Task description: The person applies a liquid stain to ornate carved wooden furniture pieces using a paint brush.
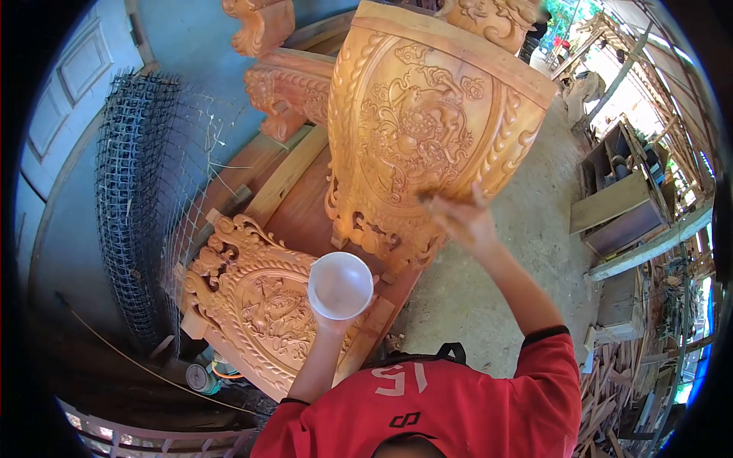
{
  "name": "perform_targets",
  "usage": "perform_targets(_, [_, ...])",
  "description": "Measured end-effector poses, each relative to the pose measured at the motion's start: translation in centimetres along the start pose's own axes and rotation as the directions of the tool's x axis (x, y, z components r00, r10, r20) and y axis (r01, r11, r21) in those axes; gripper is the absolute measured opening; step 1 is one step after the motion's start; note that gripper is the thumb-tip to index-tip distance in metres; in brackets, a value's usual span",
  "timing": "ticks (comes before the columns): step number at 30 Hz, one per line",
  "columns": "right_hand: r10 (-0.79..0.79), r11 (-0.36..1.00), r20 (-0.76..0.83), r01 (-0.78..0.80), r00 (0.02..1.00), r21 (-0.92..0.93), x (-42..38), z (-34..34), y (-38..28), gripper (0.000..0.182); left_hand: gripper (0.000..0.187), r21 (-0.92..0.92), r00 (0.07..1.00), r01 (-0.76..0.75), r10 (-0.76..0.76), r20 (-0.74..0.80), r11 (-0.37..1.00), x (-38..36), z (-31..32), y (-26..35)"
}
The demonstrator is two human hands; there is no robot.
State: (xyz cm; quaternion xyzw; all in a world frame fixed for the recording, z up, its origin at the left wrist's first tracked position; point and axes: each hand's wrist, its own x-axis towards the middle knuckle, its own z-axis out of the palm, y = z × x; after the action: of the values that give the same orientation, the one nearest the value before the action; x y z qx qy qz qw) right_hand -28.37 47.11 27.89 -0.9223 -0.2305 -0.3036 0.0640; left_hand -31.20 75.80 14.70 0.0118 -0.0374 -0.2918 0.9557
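Red fabric of a shirt (458,404) with white printed figures is seen at the bottom edge, closest to the camera. From it, two bare arms are raised. A round translucent white plastic cup (340,285) is held by the left hand (334,324); the fingers are wrapped around its underside and are mostly hidden by it, so their exact position cannot be told. The cup is seen in front of a flat orange-brown carved wooden panel (256,301), which is laid below and to the left. The right hand (462,217) is blurred and is placed against the lower part of a large orange-brown carved wooden piece with a curved front and a dragon-like relief (424,122). Something dark and blurred is seen at the fingertips, touching the wood, but what it is cannot be told; the fingers appear closed together around it. A roll of dark wire mesh (134,191) is stood to the left, beside a pale blue wall (72,191). Sandy ground (527,229) is seen to the right.
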Motion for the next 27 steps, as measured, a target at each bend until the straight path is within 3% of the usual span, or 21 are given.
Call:
perform_targets(3, [-0.076,0.962,-0.317,-0.014,0.945,-0.271,4.4,-5.0,1.0,0.030,0.070,-0.014,0.999,-0.024,0.025,0.040,1.000,0.2,1.3,-0.8])
perform_targets(7, [0.008,0.935,-0.375,-0.140,0.927,-0.325,5.4,-8.6,1.4,0.034,0.070,-0.107,0.999,0.019,-0.021,-0.026,0.994,-0.2,0.0,-0.7])
perform_targets(9, [-0.008,0.912,-0.181,-0.067,0.983,-0.405,3.6,-6.7,1.5,0.038,0.067,-0.090,0.998,0.046,-0.043,0.044,0.995,-0.6,-0.4,-0.4])
perform_targets(11, [-0.085,0.853,-0.012,0.067,0.996,-0.518,0.4,-3.6,0.5,0.038,0.064,-0.042,1.000,0.013,-0.012,0.017,0.999,-1.1,-0.6,0.0])
perform_targets(13, [-0.184,0.900,0.027,0.179,0.983,-0.398,-3.9,0.6,-1.1,0.037,0.060,0.005,1.000,-0.025,0.025,-0.006,1.000,-1.2,-0.7,0.4])
perform_targets(16, [-0.096,0.965,0.146,0.128,0.985,-0.227,-8.5,4.8,-3.3,0.034,0.055,-0.090,0.989,-0.117,0.107,-0.104,0.989,-1.7,-1.2,1.0])
perform_targets(18, [-0.006,0.997,0.270,-0.016,0.963,0.079,-8.6,5.8,-4.1,0.034,0.052,0.035,0.962,-0.173,0.177,-0.209,0.984,-1.7,-1.5,1.2])
perform_targets(19, [-0.009,0.997,0.271,-0.014,0.962,0.082,-8.6,6.0,-4.1,0.034,0.052,0.035,0.961,-0.177,0.180,-0.210,0.984,-1.8,-1.5,1.2])
perform_targets(20, [0.222,0.967,0.476,-0.255,0.851,0.006,-7.1,4.9,-4.9,0.031,0.053,0.077,0.945,-0.179,0.194,-0.264,0.981,-1.9,-1.6,1.2])
perform_targets(21, [0.427,0.879,0.633,-0.461,0.646,-0.122,-6.0,4.0,-5.2,0.028,0.053,0.119,0.926,-0.177,0.206,-0.317,0.977,-2.0,-1.6,1.1])
perform_targets(22, [0.431,0.877,0.633,-0.463,0.644,-0.126,-5.6,3.6,-4.7,0.028,0.053,0.117,0.927,-0.173,0.202,-0.317,0.978,-2.0,-1.8,1.1])
perform_targets(24, [0.376,0.909,0.303,-0.412,0.876,0.061,-4.6,2.5,-3.4,0.024,0.054,0.114,0.929,-0.180,0.207,-0.307,0.977,-1.6,-2.4,1.0])
perform_targets(27, [0.241,0.970,-0.038,-0.240,0.970,0.039,-0.4,-2.4,-2.7,0.021,0.053,0.089,0.937,-0.144,0.165,-0.307,0.986,-1.5,-2.9,0.8])
